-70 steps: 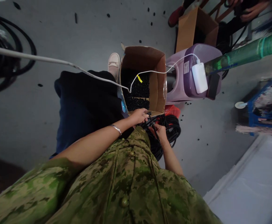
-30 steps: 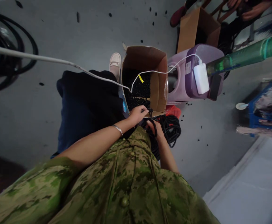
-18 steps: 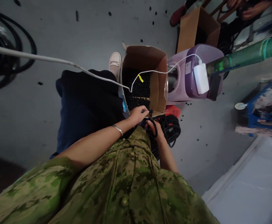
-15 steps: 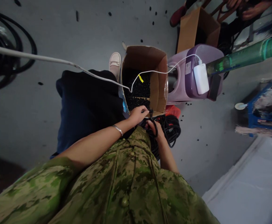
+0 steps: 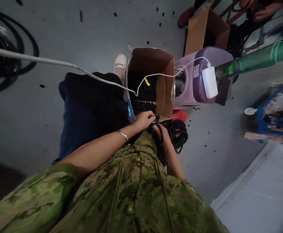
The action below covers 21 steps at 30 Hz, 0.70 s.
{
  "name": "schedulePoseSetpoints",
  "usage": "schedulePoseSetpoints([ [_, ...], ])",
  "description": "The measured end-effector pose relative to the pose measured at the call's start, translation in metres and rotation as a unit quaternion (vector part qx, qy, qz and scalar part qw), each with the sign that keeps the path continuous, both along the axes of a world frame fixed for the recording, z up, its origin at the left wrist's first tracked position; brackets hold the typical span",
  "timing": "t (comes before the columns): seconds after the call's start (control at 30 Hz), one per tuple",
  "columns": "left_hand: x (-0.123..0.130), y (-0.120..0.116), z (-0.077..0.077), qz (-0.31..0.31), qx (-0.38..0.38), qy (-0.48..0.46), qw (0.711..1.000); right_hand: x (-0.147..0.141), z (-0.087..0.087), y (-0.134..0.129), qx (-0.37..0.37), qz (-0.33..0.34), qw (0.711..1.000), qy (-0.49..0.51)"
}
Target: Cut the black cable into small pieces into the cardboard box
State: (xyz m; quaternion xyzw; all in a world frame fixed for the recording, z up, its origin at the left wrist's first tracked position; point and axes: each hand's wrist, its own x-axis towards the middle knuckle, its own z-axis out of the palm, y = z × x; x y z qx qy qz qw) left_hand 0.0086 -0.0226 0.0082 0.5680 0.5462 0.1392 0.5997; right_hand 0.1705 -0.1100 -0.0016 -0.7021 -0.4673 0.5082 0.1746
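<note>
My left hand (image 5: pixel 145 119) is closed in a pinch on a small dark piece at the near edge of the cardboard box (image 5: pixel 165 94). Just right of it, my right hand (image 5: pixel 162 133) is wrapped round black-handled scissors (image 5: pixel 160 131), whose dark blades point up toward the box edge, beside my left fingertips. Many small black pieces (image 5: pixel 147 92) lie in the box. Coiled black tubing (image 5: pixel 179 134) rests to the right of my right hand, partly hidden by it. The exact shape of the held piece is too small to tell.
A white cable (image 5: pixel 102 80) with a yellow tag crosses over the box to a white device (image 5: pixel 209 82) on a purple stool (image 5: pixel 199 92). A green bottle (image 5: pixel 258 58) extends right. Another person's hands (image 5: pixel 265 12) and a second box (image 5: pixel 196 30) are at upper right.
Both hands stay at nearly the same place. The scissors' handles and blades have shifted slightly, and the view has moved a little.
</note>
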Motion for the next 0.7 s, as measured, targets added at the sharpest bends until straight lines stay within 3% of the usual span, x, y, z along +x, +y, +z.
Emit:
schedulePoseSetpoints([
  [0.3, 0.0, 0.0, 0.0, -0.021, -0.003, -0.005, 1.0, 0.007, 0.006, 0.0, -0.001, 0.006, 1.0, 0.011],
  [0.53, 0.0, 0.001, -0.005, -0.003, -0.013, -0.02, 1.0, 0.012, 0.007, -0.004, -0.006, 0.022, 1.0, -0.02],
  [0.7, 0.0, 0.0, -0.008, 0.007, -0.019, -0.017, 1.0, 0.006, 0.004, -0.01, -0.013, -0.004, 0.999, -0.049],
])
